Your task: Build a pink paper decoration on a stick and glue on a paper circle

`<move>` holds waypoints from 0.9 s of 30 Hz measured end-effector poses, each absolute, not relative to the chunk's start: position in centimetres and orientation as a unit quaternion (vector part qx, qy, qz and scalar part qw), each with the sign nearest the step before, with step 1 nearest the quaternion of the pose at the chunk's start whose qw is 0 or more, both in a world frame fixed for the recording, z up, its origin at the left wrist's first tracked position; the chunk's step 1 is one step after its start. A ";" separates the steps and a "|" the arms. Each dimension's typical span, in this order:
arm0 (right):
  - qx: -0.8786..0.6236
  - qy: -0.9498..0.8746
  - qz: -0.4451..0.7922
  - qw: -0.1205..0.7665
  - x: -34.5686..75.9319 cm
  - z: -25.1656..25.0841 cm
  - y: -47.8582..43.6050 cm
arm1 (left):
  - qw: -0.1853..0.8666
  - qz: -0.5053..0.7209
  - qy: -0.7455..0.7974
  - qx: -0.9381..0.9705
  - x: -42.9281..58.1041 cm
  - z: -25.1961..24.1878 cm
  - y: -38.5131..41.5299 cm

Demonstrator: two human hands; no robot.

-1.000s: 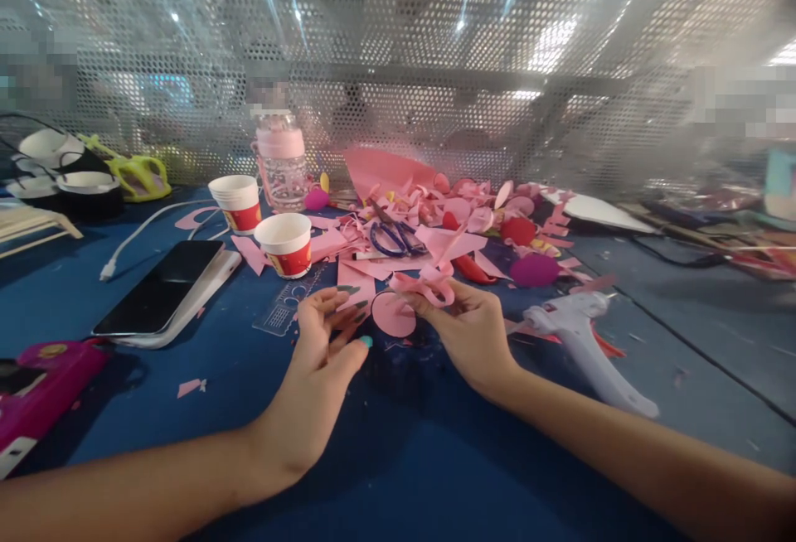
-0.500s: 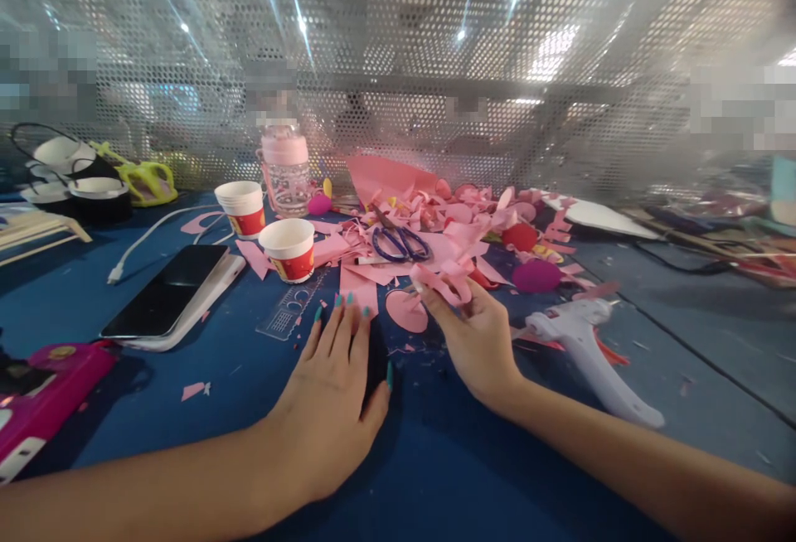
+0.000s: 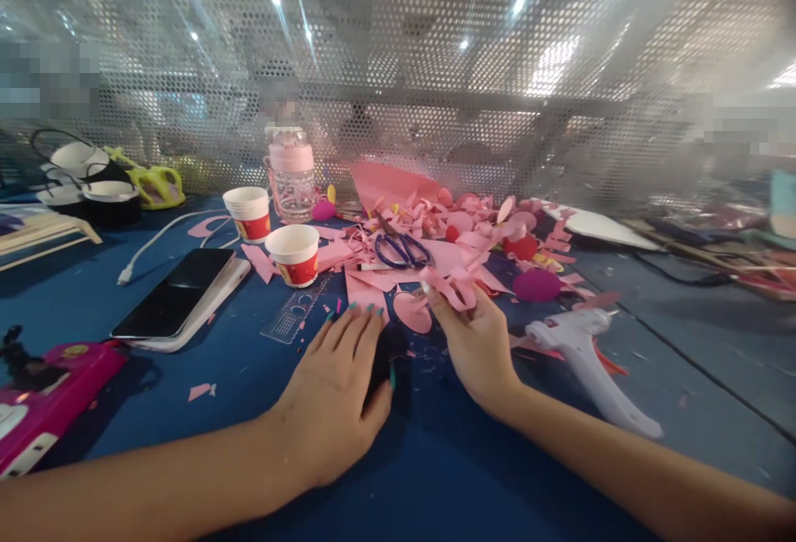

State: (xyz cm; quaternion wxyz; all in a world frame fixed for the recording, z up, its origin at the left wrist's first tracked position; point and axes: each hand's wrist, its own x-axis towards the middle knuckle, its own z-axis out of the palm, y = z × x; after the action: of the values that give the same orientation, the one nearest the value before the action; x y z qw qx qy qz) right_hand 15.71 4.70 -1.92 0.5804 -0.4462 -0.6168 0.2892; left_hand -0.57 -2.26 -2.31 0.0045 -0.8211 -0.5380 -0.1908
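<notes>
My left hand [image 3: 341,389] lies palm down on the blue tabletop, fingers stretched out. Its fingertips reach the near end of a pink paper strip [image 3: 366,297]. A dark patch shows beneath the palm; I cannot make out whether it is shadow or an object. Pinched in my right hand [image 3: 478,343] is a curled pink paper strip [image 3: 457,287], raised just off the table. A pink paper disc [image 3: 413,312] is close to its fingertips. Behind the hands rest blue-handled scissors [image 3: 403,250] on pink scraps, and a clear stencil ruler [image 3: 292,310] is left of my left fingertips.
A white glue gun [image 3: 594,368] lies right of my right hand. Paper cups [image 3: 295,256], a phone [image 3: 177,293], a bottle [image 3: 291,173] and a magenta power strip [image 3: 55,401] are on the left. Pink paper scraps [image 3: 460,223] pile up before the perforated metal panel [image 3: 398,53].
The view has shifted slightly, so the table things appear a little lower and to the right. My left fingers have drawn slightly closer together. The right hand keeps its pinch on the curled strip.
</notes>
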 end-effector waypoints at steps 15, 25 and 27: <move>-0.451 -0.617 0.309 0.567 16.1 -1.7 4.9 | 0.003 -0.216 -0.621 -0.753 -3.5 -2.7 5.2; -0.401 -0.526 0.449 0.601 15.7 -2.0 5.4 | 0.019 -0.224 -0.624 -0.748 -3.1 -2.2 3.6; -0.394 -0.515 0.472 0.597 15.7 -2.1 5.5 | 0.014 -0.265 -0.615 -0.743 -3.4 -2.5 3.7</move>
State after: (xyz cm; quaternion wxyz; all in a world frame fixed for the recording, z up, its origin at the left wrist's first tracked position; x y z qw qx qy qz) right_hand 15.68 5.53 -2.13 0.5968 -0.3939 -0.5154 0.4723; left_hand -3.38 3.72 -2.49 0.0143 -0.7425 -0.6152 -0.2645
